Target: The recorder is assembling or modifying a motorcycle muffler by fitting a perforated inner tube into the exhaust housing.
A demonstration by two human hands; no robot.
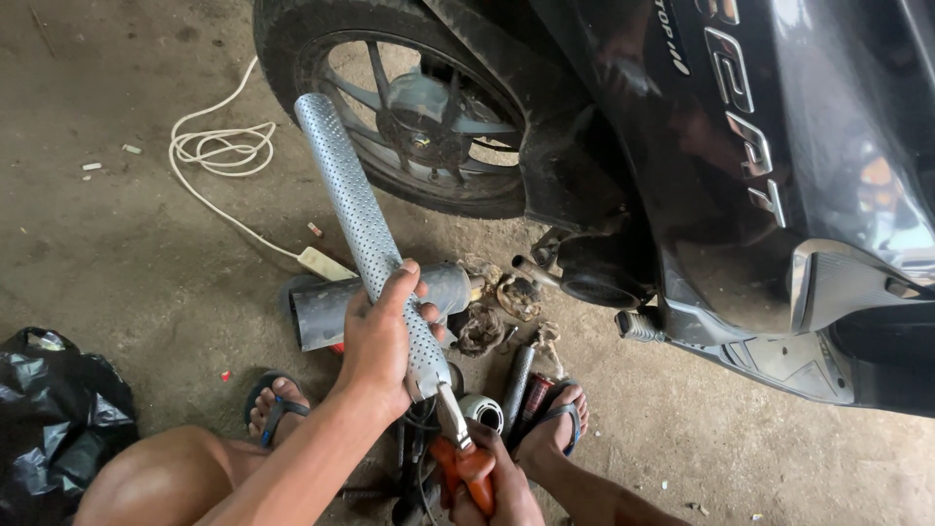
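Note:
My left hand point(382, 336) grips a long perforated metal tube point(353, 190) that slants up and to the left toward the scooter's wheel. My right hand point(492, 482) squeezes orange-handled pliers point(458, 443), whose jaws bite the tube's lower end. Behind the tube, a grey muffler shell point(326, 312) lies on the concrete floor. My feet in sandals rest on either side of the parts.
A dark scooter point(740, 166) fills the right, its rear wheel point(409, 107) at top centre. Rusty exhaust pieces point(502, 307) and small tubes lie by my feet. A white cable with a power strip point(219, 151) runs left. A black plastic bag point(54, 409) sits bottom left.

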